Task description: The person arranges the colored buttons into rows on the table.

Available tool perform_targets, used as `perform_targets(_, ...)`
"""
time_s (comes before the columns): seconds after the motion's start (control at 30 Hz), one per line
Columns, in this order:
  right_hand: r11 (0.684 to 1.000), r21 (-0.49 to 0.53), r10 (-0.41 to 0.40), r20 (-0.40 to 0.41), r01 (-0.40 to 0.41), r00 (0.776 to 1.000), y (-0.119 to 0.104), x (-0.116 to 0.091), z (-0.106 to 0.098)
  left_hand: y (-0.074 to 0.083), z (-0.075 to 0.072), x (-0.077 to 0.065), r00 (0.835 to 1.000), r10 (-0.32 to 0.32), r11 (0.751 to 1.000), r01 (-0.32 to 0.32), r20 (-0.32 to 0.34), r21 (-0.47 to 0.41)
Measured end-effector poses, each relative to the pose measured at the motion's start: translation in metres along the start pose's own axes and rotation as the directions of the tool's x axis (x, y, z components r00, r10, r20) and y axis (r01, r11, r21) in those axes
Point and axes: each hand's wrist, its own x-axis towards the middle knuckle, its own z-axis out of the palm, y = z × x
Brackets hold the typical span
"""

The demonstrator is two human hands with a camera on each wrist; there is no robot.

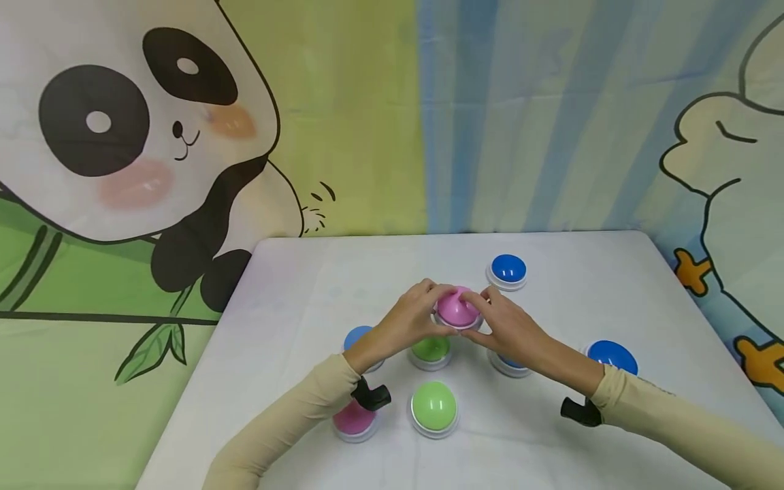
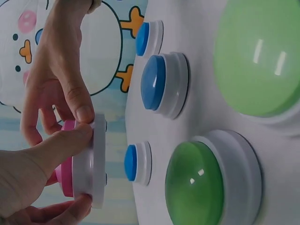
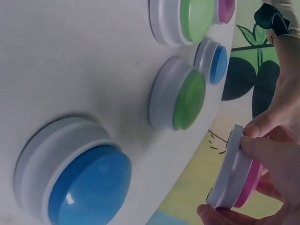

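A pink push button (image 1: 458, 309) with a round white base is held between both hands, lifted off the white table (image 1: 318, 286). My left hand (image 1: 413, 316) grips its left side, thumb on the white base (image 2: 84, 159). From the opposite side my right hand (image 1: 511, 327) grips it too, the two thumbs meeting at the near edge. Small dark feet show on the underside in both wrist views. Just below the hands stands a green button (image 1: 431, 348). A blue button (image 1: 510, 368) is partly hidden under the right hand.
Nearer stands a second green button (image 1: 434, 407), beside another pink button (image 1: 355, 418) partly covered by the left wrist's black strap. Blue buttons stand at the back (image 1: 509, 269), at the right (image 1: 612, 356) and behind the left wrist (image 1: 356, 336). A cartoon-printed curtain (image 1: 355, 136) hangs behind.
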Motion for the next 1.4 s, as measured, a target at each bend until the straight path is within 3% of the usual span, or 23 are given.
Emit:
perform_targets(0.1, 1.000, 0.001, -0.008, -0.006, 0.008, 1.000, -0.001, -0.003, 0.002, 0.002, 0.000, -0.002, 0.999, -0.023, 1.000, 0.024, 0.025, -0.019)
perform_targets(0.23, 1.000, 0.014, -0.012, 0.023, 0.012, 1.000, -0.015, -0.019, 0.001, 0.012, 0.001, -0.020, 0.997, -0.038, 0.999, 0.040, 0.070, -0.032)
perform_targets(0.43, 0.997, 0.074, -0.005, 0.104, -0.003, 0.995, -0.036, -0.060, -0.009, 0.041, 0.002, -0.051, 0.992, 0.044, 0.999, -0.045, 0.114, -0.001)
perform_targets(0.67, 0.996, 0.088, 0.008, 0.118, -0.018, 0.993, -0.044, -0.083, -0.017, 0.060, 0.007, -0.062, 0.989, 0.091, 0.995, -0.095, 0.120, 0.025)
perform_targets(0.8, 0.992, 0.109, 0.048, 0.157, -0.066, 0.986, -0.041, -0.090, -0.022, 0.065, 0.016, -0.058, 0.985, 0.130, 0.991, -0.134, 0.115, 0.030)
perform_targets(1.0, 0.978, 0.083, 0.174, 0.182, -0.191, 0.968, -0.024, -0.110, -0.033, 0.082, 0.039, -0.032, 0.970, 0.211, 0.975, -0.218, 0.123, 0.048)
perform_targets(1.17, 0.958, 0.069, 0.259, 0.207, -0.279, 0.943, -0.011, -0.122, -0.035, 0.093, 0.057, -0.016, 0.964, 0.220, 0.971, -0.231, 0.147, 0.067)
perform_targets(1.4, 0.916, 0.083, 0.347, 0.325, -0.392, 0.880, 0.001, -0.139, -0.024, 0.105, 0.083, -0.014, 0.946, 0.251, 0.954, -0.277, 0.204, 0.113)
